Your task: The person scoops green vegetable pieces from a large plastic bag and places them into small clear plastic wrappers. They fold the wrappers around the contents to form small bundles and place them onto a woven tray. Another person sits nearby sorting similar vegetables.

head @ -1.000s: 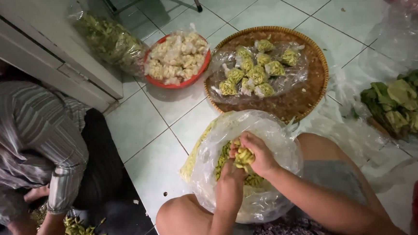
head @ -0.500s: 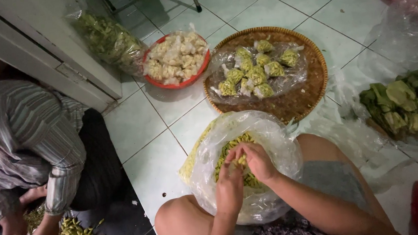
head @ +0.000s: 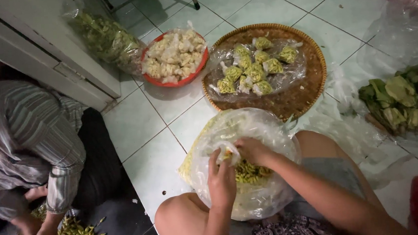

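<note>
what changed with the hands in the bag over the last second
The right hand dropped from above the clear bag down into its mouth. The left hand stayed at the opening, now pinching a small plastic piece. The woven tray, the red bowl and the seated co-worker stayed put.

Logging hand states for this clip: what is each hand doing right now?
Left hand: closed, pinching a small clear bag.
Right hand: closed on the same small clear bag, over the big plastic bag of yellow-green buds.

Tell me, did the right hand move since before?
Yes. The right hand sank lower into the clear bag, farther from the woven tray.
</note>
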